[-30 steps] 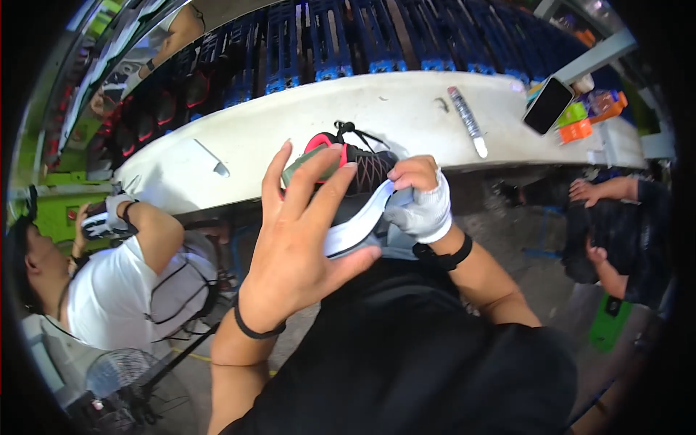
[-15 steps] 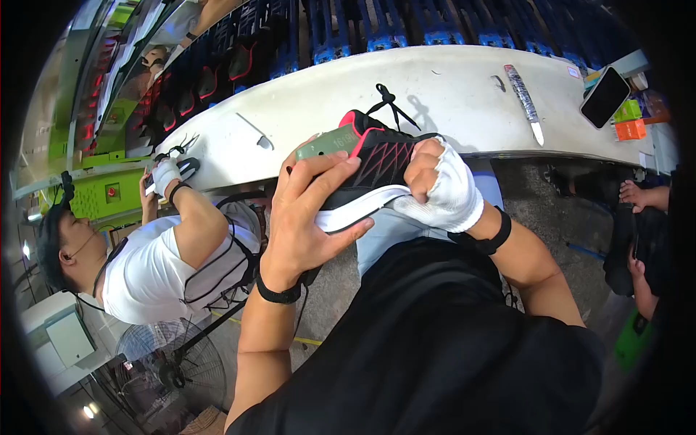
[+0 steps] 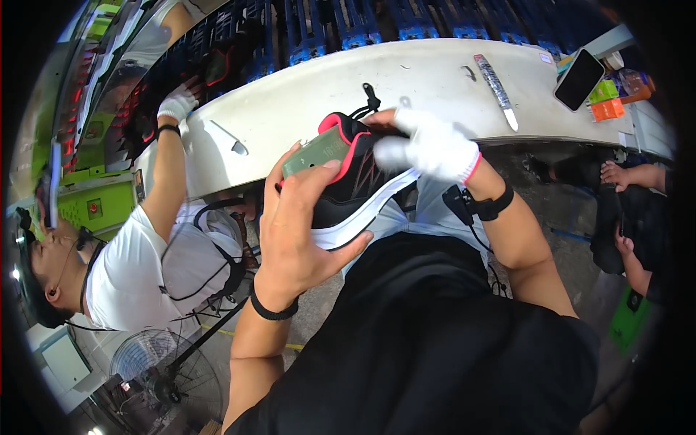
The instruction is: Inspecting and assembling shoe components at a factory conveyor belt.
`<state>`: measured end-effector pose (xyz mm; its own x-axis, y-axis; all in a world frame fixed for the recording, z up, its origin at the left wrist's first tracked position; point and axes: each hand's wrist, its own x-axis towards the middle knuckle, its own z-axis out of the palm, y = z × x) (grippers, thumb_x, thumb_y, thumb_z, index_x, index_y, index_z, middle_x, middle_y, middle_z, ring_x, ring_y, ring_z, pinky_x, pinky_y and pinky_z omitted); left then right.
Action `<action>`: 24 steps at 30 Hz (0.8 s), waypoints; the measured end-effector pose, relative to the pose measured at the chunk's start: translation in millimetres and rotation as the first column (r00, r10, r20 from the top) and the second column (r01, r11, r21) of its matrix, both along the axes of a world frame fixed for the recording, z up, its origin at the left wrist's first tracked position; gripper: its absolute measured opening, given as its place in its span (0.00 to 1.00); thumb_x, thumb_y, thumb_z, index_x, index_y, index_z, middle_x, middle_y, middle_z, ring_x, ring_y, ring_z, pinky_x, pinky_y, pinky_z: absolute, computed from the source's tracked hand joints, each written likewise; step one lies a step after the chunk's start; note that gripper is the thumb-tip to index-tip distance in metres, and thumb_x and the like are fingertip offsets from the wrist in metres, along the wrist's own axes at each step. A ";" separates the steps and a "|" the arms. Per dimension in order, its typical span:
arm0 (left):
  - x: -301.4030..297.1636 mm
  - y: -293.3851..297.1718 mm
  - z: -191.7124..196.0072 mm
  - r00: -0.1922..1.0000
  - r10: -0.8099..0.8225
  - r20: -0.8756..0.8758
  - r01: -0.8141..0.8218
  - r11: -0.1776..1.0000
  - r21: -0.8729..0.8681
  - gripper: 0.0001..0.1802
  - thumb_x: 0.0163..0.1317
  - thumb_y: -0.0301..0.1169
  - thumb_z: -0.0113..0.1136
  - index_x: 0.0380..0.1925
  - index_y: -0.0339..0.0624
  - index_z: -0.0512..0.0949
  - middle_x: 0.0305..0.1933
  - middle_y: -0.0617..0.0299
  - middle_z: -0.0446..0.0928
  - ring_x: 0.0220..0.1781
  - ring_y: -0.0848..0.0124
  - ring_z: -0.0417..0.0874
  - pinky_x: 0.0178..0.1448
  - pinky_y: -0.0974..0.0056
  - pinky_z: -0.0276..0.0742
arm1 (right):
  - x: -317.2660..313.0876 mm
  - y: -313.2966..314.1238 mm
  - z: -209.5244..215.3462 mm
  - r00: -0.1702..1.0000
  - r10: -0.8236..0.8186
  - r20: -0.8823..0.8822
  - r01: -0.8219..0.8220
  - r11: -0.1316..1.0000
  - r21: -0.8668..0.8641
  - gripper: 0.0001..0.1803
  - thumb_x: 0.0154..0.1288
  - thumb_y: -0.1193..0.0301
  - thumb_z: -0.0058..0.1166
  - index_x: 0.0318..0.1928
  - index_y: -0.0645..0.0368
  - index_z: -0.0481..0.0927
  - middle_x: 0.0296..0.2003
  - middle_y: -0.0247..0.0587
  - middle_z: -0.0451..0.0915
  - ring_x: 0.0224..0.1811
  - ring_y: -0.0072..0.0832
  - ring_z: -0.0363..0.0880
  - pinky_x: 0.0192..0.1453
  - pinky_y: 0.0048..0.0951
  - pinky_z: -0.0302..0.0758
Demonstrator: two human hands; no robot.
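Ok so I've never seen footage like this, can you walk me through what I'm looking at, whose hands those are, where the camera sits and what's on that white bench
The camera sits on a person's head and looks down, so the round, bent picture shows their own arms coming up from below. There is no machine, just two hands. The left hand, bare with a black wristband, grips a black shoe with pink trim and a white sole, and there's a green insert at its heel. The right hand, in a white glove, holds the shoe's other end near the laces. Beyond them runs a curved white bench. On it lie a knife-like tool, a dark phone and small green and orange boxes. On the left, a co-worker in a white shirt reaches a gloved hand up towards the racks.
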<state>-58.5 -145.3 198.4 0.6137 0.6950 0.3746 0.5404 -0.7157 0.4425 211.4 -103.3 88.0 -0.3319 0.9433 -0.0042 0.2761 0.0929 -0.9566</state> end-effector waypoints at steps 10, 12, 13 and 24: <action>0.6 9.4 1.8 0.995 0.049 0.083 -0.044 0.998 -0.052 0.62 0.38 0.30 0.91 0.77 0.41 0.68 0.71 0.44 0.77 0.80 0.38 0.73 0.83 0.40 0.69 | 174.9 37.5 -109.1 0.267 -0.718 0.642 0.254 0.695 0.672 0.42 0.73 0.37 0.64 0.66 0.63 0.82 0.58 0.57 0.89 0.60 0.54 0.88 0.65 0.55 0.81; -0.2 8.5 4.7 0.997 0.033 0.072 -0.025 0.994 -0.108 0.62 0.38 0.28 0.90 0.78 0.41 0.68 0.75 0.43 0.76 0.83 0.41 0.72 0.86 0.42 0.67 | 150.7 30.1 -80.2 0.434 -0.685 0.585 0.417 0.728 0.544 0.39 0.75 0.41 0.64 0.67 0.64 0.81 0.56 0.56 0.89 0.58 0.51 0.90 0.64 0.52 0.83; 1.3 7.5 7.1 0.997 0.037 0.070 -0.029 0.994 -0.107 0.62 0.38 0.28 0.90 0.78 0.41 0.68 0.75 0.43 0.76 0.83 0.41 0.72 0.86 0.42 0.67 | 135.3 24.0 -61.0 0.568 -0.661 0.491 0.548 0.748 0.374 0.36 0.76 0.46 0.65 0.68 0.64 0.80 0.55 0.56 0.90 0.56 0.47 0.91 0.62 0.49 0.84; 16.2 -5.9 10.6 0.998 0.054 -0.033 -0.056 0.995 -0.079 0.62 0.34 0.28 0.90 0.76 0.38 0.71 0.73 0.43 0.73 0.76 0.38 0.74 0.83 0.37 0.71 | -58.6 -12.1 86.1 0.024 -0.009 -1.000 -0.148 0.989 -0.013 0.18 0.94 0.54 0.39 0.58 0.52 0.77 0.33 0.31 0.72 0.28 0.22 0.68 0.36 0.30 0.69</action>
<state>-42.3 -151.1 209.0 0.5840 0.7550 0.2982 0.5923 -0.6475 0.4794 152.7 -115.3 174.1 -0.1518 0.9353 0.3196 -0.9528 -0.0524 -0.2991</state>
